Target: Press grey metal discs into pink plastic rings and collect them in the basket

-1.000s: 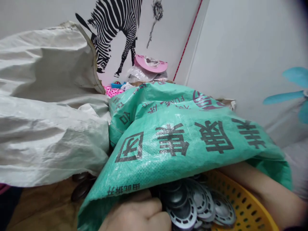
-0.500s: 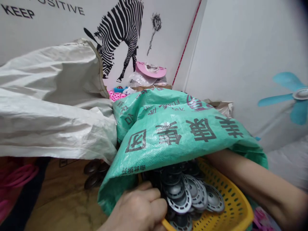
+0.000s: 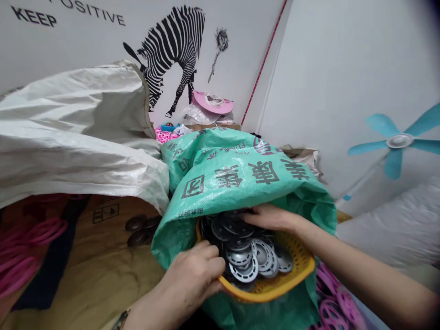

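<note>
1. Left hand (image 3: 196,270) grips the basket (image 3: 264,297), partly inside the sack's (image 3: 220,188) mouth; a loosened hold could tip it.
2. Right hand (image 3: 271,216) touches discs (image 3: 243,266), its grip unclear; hard pushing could spill them.

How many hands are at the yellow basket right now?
2. The left hand grips the yellow basket by its near left rim; the right hand is at the dark discs towards the back, its fingertips partly hidden.
</note>
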Available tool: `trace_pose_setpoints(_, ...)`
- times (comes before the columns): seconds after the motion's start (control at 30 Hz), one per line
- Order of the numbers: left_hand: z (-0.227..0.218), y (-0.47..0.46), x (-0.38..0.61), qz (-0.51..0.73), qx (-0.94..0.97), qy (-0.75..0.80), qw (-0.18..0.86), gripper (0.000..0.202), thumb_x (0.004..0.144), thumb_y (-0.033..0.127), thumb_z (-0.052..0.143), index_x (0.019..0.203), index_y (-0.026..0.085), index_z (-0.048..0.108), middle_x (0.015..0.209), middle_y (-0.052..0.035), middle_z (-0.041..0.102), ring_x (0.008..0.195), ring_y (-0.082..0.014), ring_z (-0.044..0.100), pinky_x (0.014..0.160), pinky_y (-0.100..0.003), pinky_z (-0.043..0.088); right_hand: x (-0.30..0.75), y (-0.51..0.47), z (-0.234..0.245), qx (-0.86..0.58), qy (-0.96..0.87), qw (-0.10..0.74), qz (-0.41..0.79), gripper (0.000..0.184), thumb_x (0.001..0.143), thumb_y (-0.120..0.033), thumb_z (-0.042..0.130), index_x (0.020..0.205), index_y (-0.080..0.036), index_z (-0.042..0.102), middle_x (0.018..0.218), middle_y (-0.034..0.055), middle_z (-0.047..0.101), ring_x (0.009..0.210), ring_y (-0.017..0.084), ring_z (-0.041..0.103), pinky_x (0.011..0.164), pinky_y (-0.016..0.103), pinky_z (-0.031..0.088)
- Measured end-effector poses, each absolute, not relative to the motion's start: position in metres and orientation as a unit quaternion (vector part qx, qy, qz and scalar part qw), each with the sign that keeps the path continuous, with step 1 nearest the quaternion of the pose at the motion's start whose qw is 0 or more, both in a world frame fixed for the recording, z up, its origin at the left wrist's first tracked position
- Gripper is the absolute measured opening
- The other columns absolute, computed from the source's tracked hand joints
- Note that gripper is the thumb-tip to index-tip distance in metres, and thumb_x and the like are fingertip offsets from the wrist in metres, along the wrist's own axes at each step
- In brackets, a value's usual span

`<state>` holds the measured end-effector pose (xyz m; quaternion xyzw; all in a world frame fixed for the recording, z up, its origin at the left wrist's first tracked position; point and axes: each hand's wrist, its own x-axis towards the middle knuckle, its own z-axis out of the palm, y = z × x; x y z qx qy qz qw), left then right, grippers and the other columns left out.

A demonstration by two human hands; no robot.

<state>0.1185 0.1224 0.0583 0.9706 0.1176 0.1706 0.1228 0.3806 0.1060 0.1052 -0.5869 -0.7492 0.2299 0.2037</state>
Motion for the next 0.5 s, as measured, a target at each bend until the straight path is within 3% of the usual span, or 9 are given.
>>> trace_pose_setpoints(0.13, 0.052, 0.115, 0.117, 0.162, 0.975, 0.108, 0.106, 0.035, 0.097, 0.042, 0.045, 0.072, 0.019, 0.051, 0.082, -0.0017, 0.06, 0.076, -0.0163, 0.051, 0.06, -0.027, 0.034, 0.366, 0.064, 0.109, -0.523, -0.813, 0.18, 0.182, 0.047, 0.088, -0.017, 0.051, 0.133, -0.027, 0.06, 0.138, 0.005, 0.06, 0.124, 0.023, 0.058, 0.108, 0.039, 0.043)
trace_pose_setpoints(0.3, 0.051, 0.108, 0.115, 0.158, 0.977, 0.096, 0.107, 0.027, 0.097, 0.035, 0.047, 0.077, 0.019, 0.053, 0.086, -0.0015, 0.062, 0.085, -0.0173, 0.052, 0.07, -0.027, 0.039, 0.356, 0.016, 0.107, -0.535, -0.83, 0.154, 0.04, 0.045, 0.092, -0.025, 0.055, 0.137, -0.029, 0.056, 0.143, 0.0102, 0.054, 0.131, 0.028, 0.048, 0.108, 0.05, 0.042)
trace_pose_setpoints(0.5, 0.045, 0.101, 0.113, 0.181, 0.978, 0.081, 0.06, 0.029, 0.1, 0.032, 0.041, 0.077, 0.019, 0.053, 0.084, -0.0022, 0.06, 0.084, -0.0178, 0.05, 0.071, -0.029, 0.04, 0.383, -0.018, 0.092, -0.648, -0.7, 0.296, -0.039, 0.036, 0.097, -0.033, 0.046, 0.127, -0.023, 0.062, 0.129, 0.0108, 0.063, 0.12, 0.025, 0.057, 0.103, 0.046, 0.047)
